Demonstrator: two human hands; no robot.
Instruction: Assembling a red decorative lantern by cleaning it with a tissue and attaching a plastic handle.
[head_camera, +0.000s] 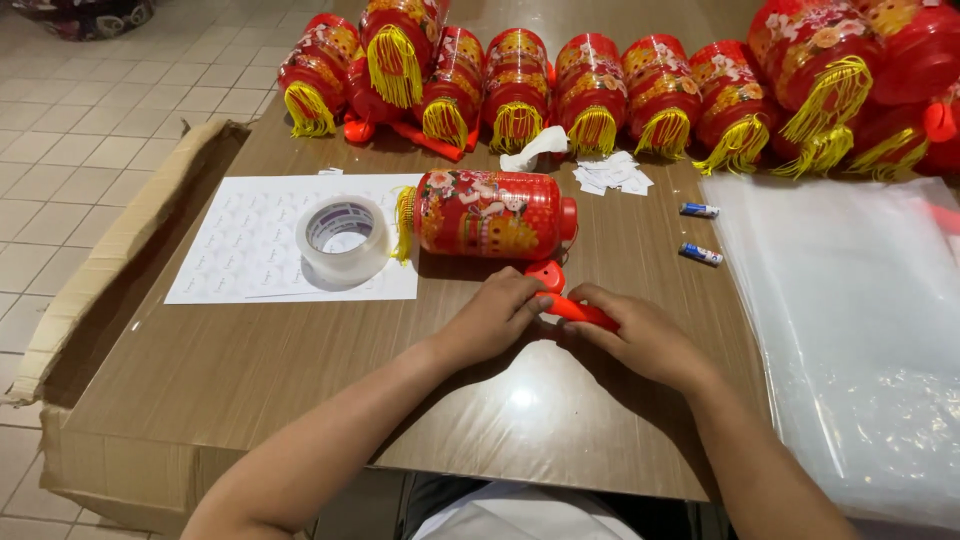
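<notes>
Brown wood-grain table (250, 370) fills the view, seen from above by the person seated at it, with pale floor tiles (80, 130) to the left. Near the middle of the table, both hands meet on an orange plastic handle (570, 305) that lies flat on the tabletop. Left hand (495, 318) rests on the handle's near end with its fingers curled and pinching it; right hand (640, 338) covers the other end, fingers bent down over it, so most of the handle is hidden. Just beyond the hands, a red lantern (490, 213) with a floral print lies on its side, its yellow tassel (404, 222) pointing left and its red cap close to the handle's round end. Left of it, a roll of clear tape (342, 238) sits on a white sheet (240, 250) of small stickers. Right of the lantern lie two small batteries (700, 232), well apart from the hands. Farther back, a scrap of white tissue (533, 150) and a pile of small paper slips (610, 173) sit before a row of red lanterns (590, 90) with yellow tassels along the far edge. Clear plastic bags (850, 320) cover the table's right side. A flattened cardboard box (110, 260) leans against the left edge.
</notes>
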